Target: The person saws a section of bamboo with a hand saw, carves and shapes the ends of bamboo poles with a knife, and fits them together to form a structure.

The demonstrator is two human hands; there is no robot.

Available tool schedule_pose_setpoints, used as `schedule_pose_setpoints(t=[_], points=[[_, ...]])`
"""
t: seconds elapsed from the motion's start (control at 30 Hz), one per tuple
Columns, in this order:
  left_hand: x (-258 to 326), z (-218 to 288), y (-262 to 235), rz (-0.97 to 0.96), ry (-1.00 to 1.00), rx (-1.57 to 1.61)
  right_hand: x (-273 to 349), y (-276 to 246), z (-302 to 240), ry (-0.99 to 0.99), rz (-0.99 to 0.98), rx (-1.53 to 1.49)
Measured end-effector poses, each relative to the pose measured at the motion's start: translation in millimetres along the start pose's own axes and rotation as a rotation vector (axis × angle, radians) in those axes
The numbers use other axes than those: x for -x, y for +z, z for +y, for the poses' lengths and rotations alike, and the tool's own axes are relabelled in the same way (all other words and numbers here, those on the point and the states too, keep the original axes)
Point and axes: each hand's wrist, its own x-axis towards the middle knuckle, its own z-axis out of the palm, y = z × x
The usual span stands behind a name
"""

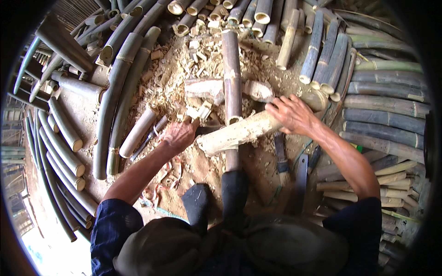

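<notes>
My right hand [293, 113] is wrapped over a thick, pale wooden log [246, 132] with a rough, worn surface. The log slants across a long bamboo pole [232, 73] that runs away from my feet. On the left, my left hand [181, 135] is closed, its fingers bent beside the log's near-left end. A dark, blade-like piece [208, 129] shows between that hand and the log; whether the hand grips it is unclear. Pale split bamboo pieces [200, 110] sit right at the left fingertips. Behind the log, a chopped wooden block [205, 87] lies under the pole.
Wood chips [165, 76] cover the ground ahead. Cut bamboo lengths [384, 99] are stacked at right, with more poles [120, 99] at left. A brush [282, 158] and a flat metal blade [301, 177] are near my dark-covered feet [197, 202].
</notes>
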Motion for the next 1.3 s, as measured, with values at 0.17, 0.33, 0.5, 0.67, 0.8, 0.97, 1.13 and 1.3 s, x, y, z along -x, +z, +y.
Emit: schedule_pose_setpoints(t=[0.17,0.33,0.5,0.67,0.8,0.97,1.13,1.3], points=[[-30.9,-20.8,-28.5,-0.336,-0.181,0.93,18.6,-41.6,4.2,0.383,0.062,-0.483],[-38.8,-25.9,-55.5,-0.016,-0.151,0.913,40.1,-50.0,-25.5,0.731,0.406,-1.183],[-41.9,-9.4,-73.5,-0.097,0.03,0.443,54.6,-52.9,-53.4,0.89,0.509,-1.461],[-43.3,-2.3,-61.9,-0.193,-0.11,0.316,75.2,-42.8,-79.5,0.92,0.408,-1.376],[-45.4,-3.0,-53.2,-0.235,-0.146,0.298,93.1,-23.4,-119.3,0.952,0.178,-1.232],[-48.8,-2.6,-54.3,-0.302,-0.17,0.33,127.4,-17.0,-113.6,0.923,-0.061,-0.996],[-51.3,-8.5,-47.2,-0.321,-0.159,0.351,122.9,-23.5,-138.6,1.031,0.154,-1.195],[-60.3,-8.6,-54.0,-0.395,-0.173,0.357,134.7,-27.6,-121.1,0.932,-0.032,-0.95]])
